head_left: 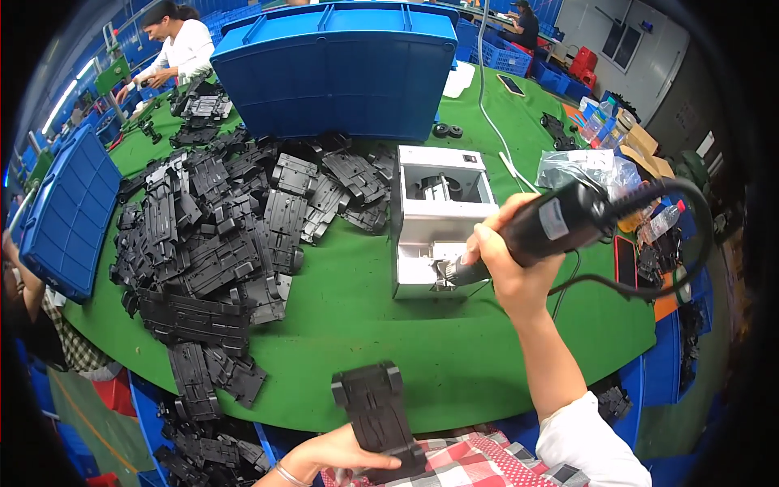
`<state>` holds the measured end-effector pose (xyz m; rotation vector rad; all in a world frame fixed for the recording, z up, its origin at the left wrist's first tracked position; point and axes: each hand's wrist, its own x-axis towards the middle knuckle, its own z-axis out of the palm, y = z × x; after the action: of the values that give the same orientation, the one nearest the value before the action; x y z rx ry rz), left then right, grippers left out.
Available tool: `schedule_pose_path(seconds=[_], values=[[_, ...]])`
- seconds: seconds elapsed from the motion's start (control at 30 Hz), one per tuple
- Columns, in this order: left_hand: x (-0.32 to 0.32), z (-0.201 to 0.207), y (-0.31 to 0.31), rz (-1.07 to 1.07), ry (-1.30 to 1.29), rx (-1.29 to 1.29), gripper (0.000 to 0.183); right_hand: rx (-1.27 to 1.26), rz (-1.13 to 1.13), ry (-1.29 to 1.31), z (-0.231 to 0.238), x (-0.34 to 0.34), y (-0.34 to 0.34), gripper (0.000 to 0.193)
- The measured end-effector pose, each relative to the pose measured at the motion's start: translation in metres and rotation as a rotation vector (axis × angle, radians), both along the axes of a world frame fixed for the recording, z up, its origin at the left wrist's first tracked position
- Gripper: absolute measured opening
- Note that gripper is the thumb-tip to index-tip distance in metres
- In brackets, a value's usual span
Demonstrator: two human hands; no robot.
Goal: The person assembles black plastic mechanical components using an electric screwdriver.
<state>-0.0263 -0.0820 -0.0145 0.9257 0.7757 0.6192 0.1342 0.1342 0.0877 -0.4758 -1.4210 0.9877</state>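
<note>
My left hand grips a black plastic toy-car chassis at the table's near edge, thumb across its lower end. My right hand is wrapped round a black corded electric screwdriver, held tilted. Its tip end points down and left at the front part of a silver box-shaped screw feeder; whether it touches a screw there is too small to tell. To the left of the feeder lies a large heap of similar black chassis, stacked at various angles.
A big blue bin stands behind the heap, and another blue crate leans at left. Bottles, plastic bags and a red-edged phone lie at right. The screwdriver's cord loops there. A co-worker sits far left.
</note>
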Motion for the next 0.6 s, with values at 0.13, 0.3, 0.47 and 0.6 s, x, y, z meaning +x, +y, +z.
schedule_pose_path(seconds=[0.13, 0.3, 0.47, 0.6], values=[[0.002, 0.017, 0.016, 0.450, -0.067, -0.056, 0.058, -0.114, 0.105, -0.033, 0.008, 0.008, -0.008, 0.023], [0.001, 0.010, 0.045, 0.715, -0.175, -0.162, 0.043, -0.320, 0.427, 0.268, 0.007, 0.015, -0.051, 0.026], [0.008, 0.008, 0.054, 0.701, -0.180, -0.157, 0.043, -0.336, 0.510, 0.162, -0.001, 0.017, -0.072, 0.032], [0.012, 0.008, 0.057, 0.688, -0.125, -0.124, 0.041, -0.265, 0.494, 0.097, -0.012, 0.015, -0.073, 0.031]])
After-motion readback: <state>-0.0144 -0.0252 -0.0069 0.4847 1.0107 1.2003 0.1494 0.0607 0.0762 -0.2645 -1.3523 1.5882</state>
